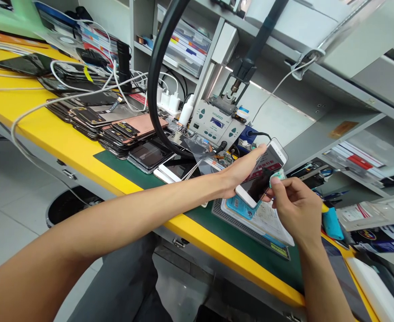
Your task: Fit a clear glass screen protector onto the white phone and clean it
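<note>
A white-framed smartphone is tilted above the desk, gripped along its left side by my left hand. Its dark glass shows reddish and white patches that could be a lit display or a reflection. Between the thumb and fingers of my right hand is a small pale-green and white piece, held at the phone's right edge. From this view I cannot tell whether that piece is paper, cloth or a film tab. Papers and a blue packet lie on a mesh tray beneath the phone.
Stacked phone screens and parts fill the desk's left side, with white cables looping across. Behind stands a grey control box with a thick black hose. More phones lie on the green mat. A bin stands below.
</note>
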`<state>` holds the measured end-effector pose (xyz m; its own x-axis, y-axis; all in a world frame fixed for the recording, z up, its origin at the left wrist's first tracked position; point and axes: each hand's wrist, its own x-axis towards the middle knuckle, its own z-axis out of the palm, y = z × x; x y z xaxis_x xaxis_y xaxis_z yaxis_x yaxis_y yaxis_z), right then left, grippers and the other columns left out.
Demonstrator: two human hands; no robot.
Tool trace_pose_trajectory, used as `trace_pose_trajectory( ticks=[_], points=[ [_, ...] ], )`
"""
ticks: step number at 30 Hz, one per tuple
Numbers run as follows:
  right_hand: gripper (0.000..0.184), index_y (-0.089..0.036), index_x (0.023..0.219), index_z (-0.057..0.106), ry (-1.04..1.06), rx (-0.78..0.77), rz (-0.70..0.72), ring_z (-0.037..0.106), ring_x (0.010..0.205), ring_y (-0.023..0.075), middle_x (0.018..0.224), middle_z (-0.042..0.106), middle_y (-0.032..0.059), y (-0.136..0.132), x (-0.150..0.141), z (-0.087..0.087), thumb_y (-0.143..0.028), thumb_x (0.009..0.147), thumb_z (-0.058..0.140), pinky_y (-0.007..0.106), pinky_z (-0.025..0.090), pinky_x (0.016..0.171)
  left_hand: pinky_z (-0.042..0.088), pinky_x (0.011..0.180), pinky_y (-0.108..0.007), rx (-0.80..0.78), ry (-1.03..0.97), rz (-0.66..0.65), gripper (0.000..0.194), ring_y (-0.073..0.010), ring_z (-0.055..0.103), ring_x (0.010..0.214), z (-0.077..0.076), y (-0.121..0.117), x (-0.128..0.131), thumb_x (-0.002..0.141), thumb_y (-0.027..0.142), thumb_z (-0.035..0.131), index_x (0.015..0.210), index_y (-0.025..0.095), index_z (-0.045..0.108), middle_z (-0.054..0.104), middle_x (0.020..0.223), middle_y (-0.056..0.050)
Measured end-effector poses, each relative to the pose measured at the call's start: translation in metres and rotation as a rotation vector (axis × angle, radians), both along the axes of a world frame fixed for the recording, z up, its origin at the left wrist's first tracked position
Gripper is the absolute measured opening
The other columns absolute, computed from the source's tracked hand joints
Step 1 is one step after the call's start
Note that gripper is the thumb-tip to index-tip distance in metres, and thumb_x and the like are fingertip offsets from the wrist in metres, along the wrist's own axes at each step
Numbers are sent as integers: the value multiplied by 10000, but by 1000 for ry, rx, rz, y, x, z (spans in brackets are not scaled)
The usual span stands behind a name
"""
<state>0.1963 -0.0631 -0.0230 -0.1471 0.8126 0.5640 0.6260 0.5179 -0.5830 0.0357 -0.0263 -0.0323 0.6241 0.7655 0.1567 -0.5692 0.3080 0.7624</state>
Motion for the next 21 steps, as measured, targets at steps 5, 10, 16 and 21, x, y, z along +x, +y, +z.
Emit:
trace_pose_trajectory(
  ticks=[5,10,16,21],
  points=[
    [326,-210,695,579,-14,4,-10,563,475,141,613,669,23,-1,0,1,-441,917,640,270,456,485,476,515,-297,-48,-14,-17,570,-162,537,490,2,-2,-1,967,617,280,809,182,614,538,585,-15],
    [336,-206,687,573,-35,20,-27,557,463,132,613,671,22,-2,0,1,-442,915,641,259,456,479,489,548,-317,-73,-39,-61,578,-176,546,509,5,-3,-2,968,620,267,786,187,603,505,540,-6],
    [349,-207,681,569,-49,29,-36,534,455,137,575,632,10,1,2,0,-459,914,635,266,431,469,472,556,-305,-119,-77,-43,523,-160,506,513,1,2,-1,965,580,315,660,206,517,502,543,-3],
    [334,-209,685,570,-60,34,-50,528,470,139,562,604,1,1,3,-1,-443,912,643,270,409,475,428,515,-263,-117,-93,37,525,-137,498,492,-3,8,1,974,546,332,628,195,514,536,562,-10]
  ],
)
